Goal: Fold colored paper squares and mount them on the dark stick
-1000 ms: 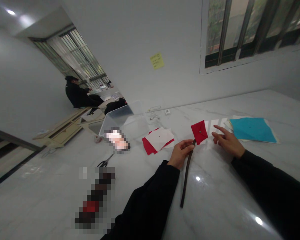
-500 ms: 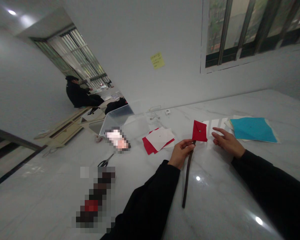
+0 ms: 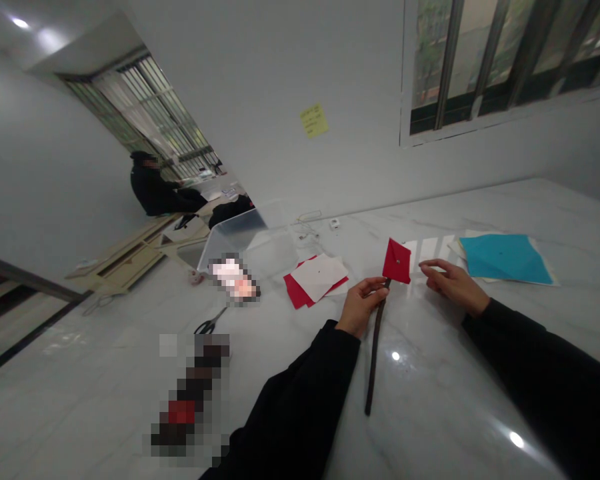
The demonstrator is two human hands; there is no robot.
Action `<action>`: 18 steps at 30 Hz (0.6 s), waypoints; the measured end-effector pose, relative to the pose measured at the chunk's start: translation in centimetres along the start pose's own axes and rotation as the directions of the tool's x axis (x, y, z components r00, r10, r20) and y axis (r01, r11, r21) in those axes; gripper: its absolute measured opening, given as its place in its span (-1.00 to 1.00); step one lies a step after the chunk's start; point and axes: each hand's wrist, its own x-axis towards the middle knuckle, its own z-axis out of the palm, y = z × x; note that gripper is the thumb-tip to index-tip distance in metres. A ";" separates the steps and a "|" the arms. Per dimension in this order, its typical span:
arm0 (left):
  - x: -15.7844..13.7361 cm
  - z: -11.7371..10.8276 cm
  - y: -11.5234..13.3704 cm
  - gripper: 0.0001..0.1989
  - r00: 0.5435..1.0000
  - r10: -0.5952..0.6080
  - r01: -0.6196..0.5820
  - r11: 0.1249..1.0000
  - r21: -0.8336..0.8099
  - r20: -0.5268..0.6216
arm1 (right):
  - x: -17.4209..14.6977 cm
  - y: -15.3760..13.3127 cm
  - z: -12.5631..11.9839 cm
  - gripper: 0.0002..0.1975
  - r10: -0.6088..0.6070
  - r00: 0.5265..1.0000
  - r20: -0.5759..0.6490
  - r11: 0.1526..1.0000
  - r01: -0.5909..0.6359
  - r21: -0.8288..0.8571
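Note:
My left hand (image 3: 363, 308) is closed around the upper end of a long dark stick (image 3: 373, 367), which hangs down toward me. At its top stands a folded red paper piece (image 3: 399, 268) with a small shiny pin in the middle, together looking like a pinwheel. Just right of the red paper, my right hand (image 3: 453, 287) hovers apart from it, holding nothing, with its index finger stretched out and the others loosely bent. Left of the pinwheel lie white and red paper sheets (image 3: 320, 275).
Blue and cream sheets (image 3: 507, 257) lie at the right of the marble-look table (image 3: 445, 400). On the left are scissors (image 3: 209, 325), blurred-out items and a clear plastic bin (image 3: 235, 230). A sticky note (image 3: 314, 121) is on the wall. Another person (image 3: 153, 187) sits far back left.
The red paper has turned slightly on the stick. My right hand's fingers have drawn in a little and shifted slightly left. My left hand keeps its grip.

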 end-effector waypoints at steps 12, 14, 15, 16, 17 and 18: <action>0.0 -0.1 0.0 -0.59 0.999 -0.003 0.002 1.000 0.010 0.049 | 0.4 0.6 -0.5 -0.50 -0.149 0.986 0.074 0.953 0.164 -0.255; -0.1 -0.1 0.1 -0.58 0.999 -0.010 0.009 1.000 0.019 0.054 | 0.5 0.7 -0.6 -0.47 -0.148 0.989 0.021 0.966 0.149 -0.213; -0.1 -0.1 0.1 -0.57 0.998 -0.013 0.012 1.000 0.025 0.054 | 0.4 0.6 -0.6 -0.43 -0.153 0.988 -0.007 0.970 0.149 -0.191; -0.1 -0.1 0.1 -0.57 0.998 -0.018 0.016 0.999 0.032 0.057 | 0.3 0.5 -0.7 -0.38 -0.162 0.986 -0.028 0.973 0.155 -0.171; -0.1 0.0 0.2 -0.57 0.998 -0.021 0.018 0.999 0.042 0.063 | 0.2 0.3 -0.7 -0.32 -0.176 0.984 -0.037 0.973 0.168 -0.156; -0.1 0.0 0.2 -0.57 0.997 -0.023 0.019 0.998 0.052 0.071 | 0.2 0.1 -0.7 -0.27 -0.191 0.981 -0.031 0.972 0.185 -0.148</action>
